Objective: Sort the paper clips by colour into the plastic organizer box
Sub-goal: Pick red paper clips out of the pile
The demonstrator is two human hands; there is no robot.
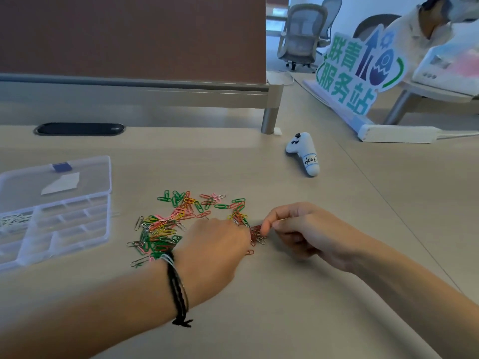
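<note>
A loose pile of paper clips in green, red, pink, yellow and silver lies spread on the beige desk. My left hand rests over the pile's right side, its fingertips hidden. My right hand pinches a small bunch of red clips between thumb and forefinger, just right of the pile. One red clip lies alone below them. The clear plastic organizer box stands open at the left, with silver clips in one far-left compartment.
The box's lid lies flat behind its compartments. A white handheld controller lies at the right rear. A desk partition, a coloured sign and a white power strip stand at the back.
</note>
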